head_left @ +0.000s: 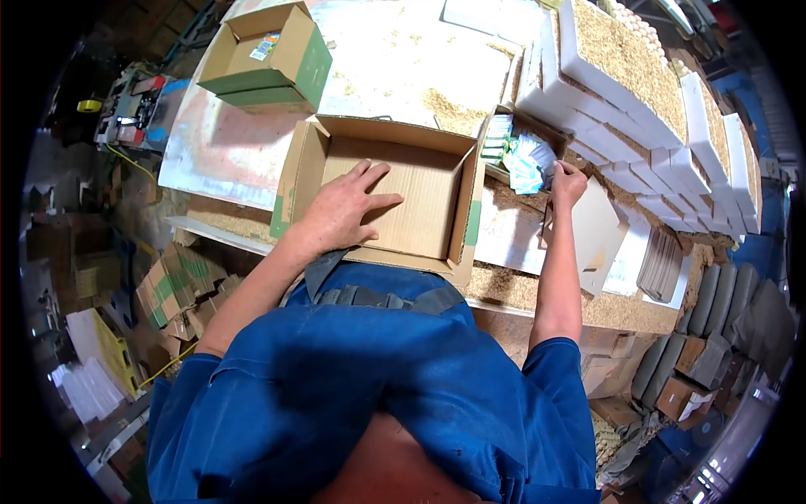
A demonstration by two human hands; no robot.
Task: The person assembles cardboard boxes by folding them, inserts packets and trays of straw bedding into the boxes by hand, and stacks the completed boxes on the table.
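In the middle of the frame, an open cardboard box (432, 193) sits at the near edge of the tabletop (386, 80). The left hand (340, 210) reaches over its lower left side, the grip spread wide above the box floor. Right of centre, the right hand (569, 185) is at the edge of pale blue and white packets (527, 164) piled in a smaller box (546, 128); its grip is drawn together, though I cannot tell whether it pinches one. A green and brown box (312, 71) stands at the upper left, and rough-faced white slabs (625, 84) are stacked at the upper right
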